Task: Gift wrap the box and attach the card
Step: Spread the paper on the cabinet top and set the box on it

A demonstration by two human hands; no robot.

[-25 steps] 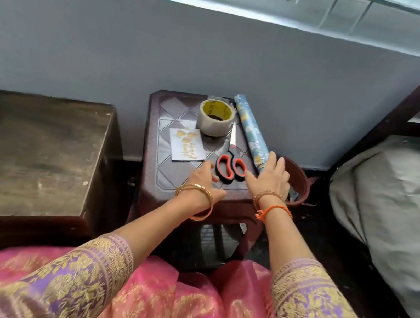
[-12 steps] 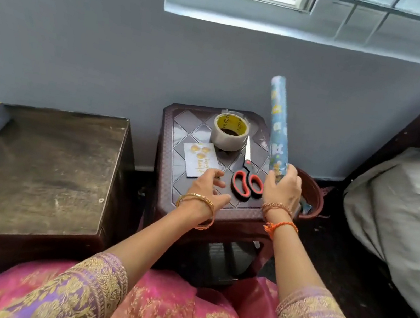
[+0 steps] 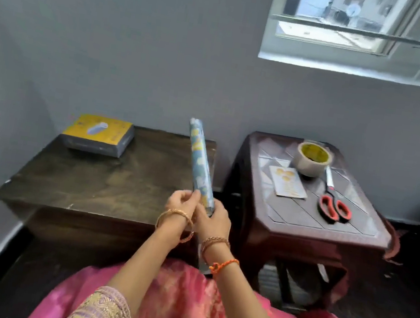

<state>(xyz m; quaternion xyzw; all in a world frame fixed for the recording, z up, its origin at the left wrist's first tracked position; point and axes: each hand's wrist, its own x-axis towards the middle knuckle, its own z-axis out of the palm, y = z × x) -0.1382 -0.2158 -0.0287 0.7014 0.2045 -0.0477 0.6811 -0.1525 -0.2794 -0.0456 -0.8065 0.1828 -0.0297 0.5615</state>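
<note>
1. The roll of wrapping paper (image 3: 200, 164) has been lifted off the small plastic table (image 3: 304, 217), where it lay a second ago beside the scissors (image 3: 333, 204), and has been carried over the dark wooden table (image 3: 106, 181).
2. It is held nearly upright, its top tipped slightly toward 11 o'clock, and is gripped at its lower end by both hands.
3. The fingers of the right hand (image 3: 214, 218) are curled round the bottom of the roll; the left hand (image 3: 181, 203), which lay on the small table a second ago, has been brought over, and its fingertips pinch the roll just above.
4. The box (image 3: 98, 134), yellow-topped with grey sides, is seen at 10 o'clock from the hands, at the far left corner of the wooden table, well apart from the roll and untouched.
5. The card (image 3: 287, 182), the tape roll (image 3: 311, 158) and the scissors are left on the small table at 2 o'clock.
6. It is judged that wrapping has only begun: the paper has been fetched to the work surface, and unrolling is probably called for next, with the box to be brought onto the sheet.
7. The loose edge of the roll cannot be made out.
</note>
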